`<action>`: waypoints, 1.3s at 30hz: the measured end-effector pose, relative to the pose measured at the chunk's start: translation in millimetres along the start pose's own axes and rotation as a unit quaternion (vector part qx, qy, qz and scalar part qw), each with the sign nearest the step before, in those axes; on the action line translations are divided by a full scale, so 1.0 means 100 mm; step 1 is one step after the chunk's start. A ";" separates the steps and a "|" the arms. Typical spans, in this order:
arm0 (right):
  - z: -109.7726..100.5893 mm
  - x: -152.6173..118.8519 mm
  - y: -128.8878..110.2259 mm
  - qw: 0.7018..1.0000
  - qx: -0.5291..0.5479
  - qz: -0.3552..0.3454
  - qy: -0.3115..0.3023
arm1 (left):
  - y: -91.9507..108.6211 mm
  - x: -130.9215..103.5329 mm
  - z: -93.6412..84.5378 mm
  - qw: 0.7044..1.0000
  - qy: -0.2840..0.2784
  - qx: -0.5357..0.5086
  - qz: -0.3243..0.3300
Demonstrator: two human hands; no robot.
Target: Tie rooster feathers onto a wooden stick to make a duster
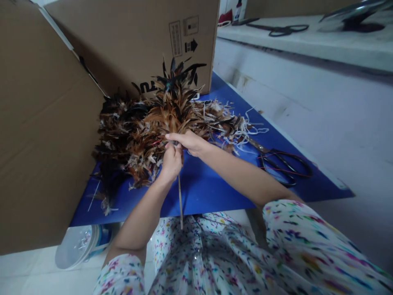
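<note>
A feather duster [172, 108] with brown and black feathers points away from me, its thin wooden stick [180, 200] reaching back over the table's near edge. My left hand [172, 163] is closed round the stick just below the feathers. Wrapped at the feathers' base is my right hand [190, 142], closed, its thumb lying across the top and touching near my left fingertips. A bit of red thread [157, 142] shows beside them; what lies between the fingers is hidden. Loose feathers [123, 135] are heaped around the duster on the blue table [208, 192].
Large cardboard boxes [129, 41] stand at the left and back. Black-handled scissors [281, 164] lie at the right among pale strips [245, 133] and red thread. More scissors [282, 29] rest on a wall ledge [337, 45]. A bucket [75, 248] stands on the floor.
</note>
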State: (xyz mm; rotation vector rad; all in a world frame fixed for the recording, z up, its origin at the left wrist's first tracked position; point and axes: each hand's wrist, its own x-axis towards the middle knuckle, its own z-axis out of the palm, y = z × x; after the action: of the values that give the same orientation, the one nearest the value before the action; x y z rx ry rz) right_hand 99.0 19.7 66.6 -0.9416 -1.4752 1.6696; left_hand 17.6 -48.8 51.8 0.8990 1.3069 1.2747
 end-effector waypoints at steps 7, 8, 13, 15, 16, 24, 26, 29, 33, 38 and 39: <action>-0.01 0.00 -0.03 0.998 0.059 0.022 -0.017 | 0.13 -0.04 -0.01 0.995 -0.067 -0.073 0.009; -0.02 0.00 -0.04 0.997 0.068 0.026 -0.034 | 0.16 -0.05 -0.02 0.991 -0.085 -0.102 -0.003; -0.07 0.00 -0.05 0.994 0.109 0.007 -0.020 | 0.31 -0.04 -0.10 0.951 -0.167 -0.243 -0.098; -0.08 0.00 -0.04 0.992 0.123 -0.003 -0.015 | 0.32 -0.02 -0.13 0.936 -0.187 -0.269 -0.131; -0.08 0.00 -0.04 0.992 0.127 -0.002 -0.021 | 0.32 -0.01 -0.15 0.931 -0.195 -0.274 -0.142; -0.18 -0.08 -0.09 0.994 0.065 0.056 -0.070 | 0.27 0.06 -0.20 0.942 -0.213 -0.222 -0.136; -0.21 -0.07 -0.07 0.987 0.075 0.059 -0.128 | 0.23 0.08 -0.20 0.944 -0.220 -0.215 -0.121; -0.23 -0.05 -0.02 0.977 0.084 0.050 -0.190 | 0.18 0.10 -0.20 0.942 -0.235 -0.217 -0.100; -0.23 -0.04 0.02 0.977 0.089 0.013 -0.194 | 0.15 0.09 -0.19 0.934 -0.266 -0.224 -0.084; -0.22 -0.03 0.04 0.978 0.087 0.004 -0.188 | 0.15 0.07 -0.19 0.941 -0.259 -0.198 -0.087; -0.22 -0.03 0.04 0.979 0.083 0.005 -0.188 | 0.15 0.07 -0.19 0.943 -0.255 -0.193 -0.088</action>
State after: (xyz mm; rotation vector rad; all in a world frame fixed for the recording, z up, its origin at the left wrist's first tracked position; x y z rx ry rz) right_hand 119.8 27.2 60.8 -0.5624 -1.5382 2.0233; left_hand -4.1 -43.5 63.0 0.7441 0.6808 1.0165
